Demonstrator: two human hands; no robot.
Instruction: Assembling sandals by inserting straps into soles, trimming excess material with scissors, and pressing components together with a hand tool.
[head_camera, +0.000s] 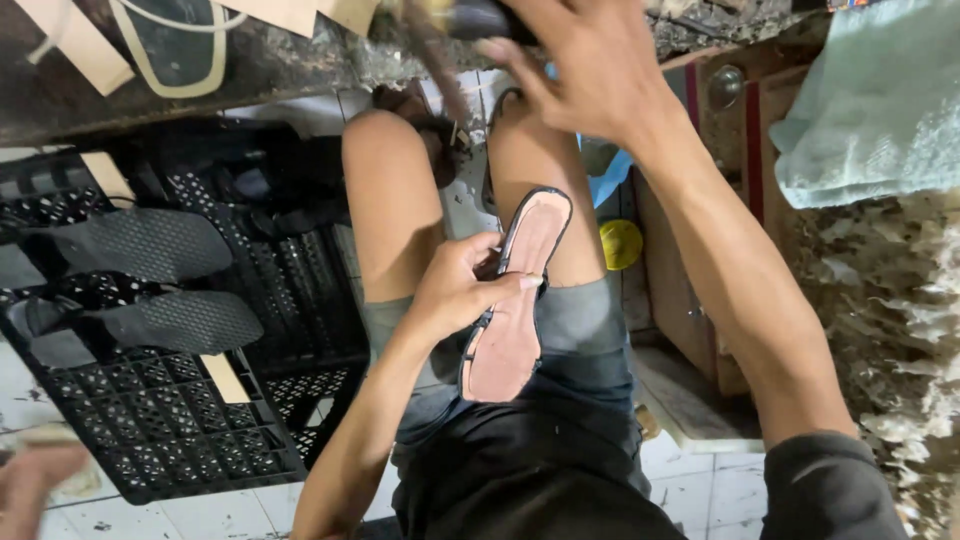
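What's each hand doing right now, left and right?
Left hand: closed on a pink-soled flat sandal with black edging, on the lap.
Right hand: raised, gripping a dark tool, only partly visible.

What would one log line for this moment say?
left hand: holds sandal sole on lap | right hand: grips dark tool at bench | crate: black soles

The left hand (455, 290) grips a pink-soled sandal (515, 300) over the lap; the right hand (590, 65) reaches a dark tool (480, 18) on the bench (250, 65).
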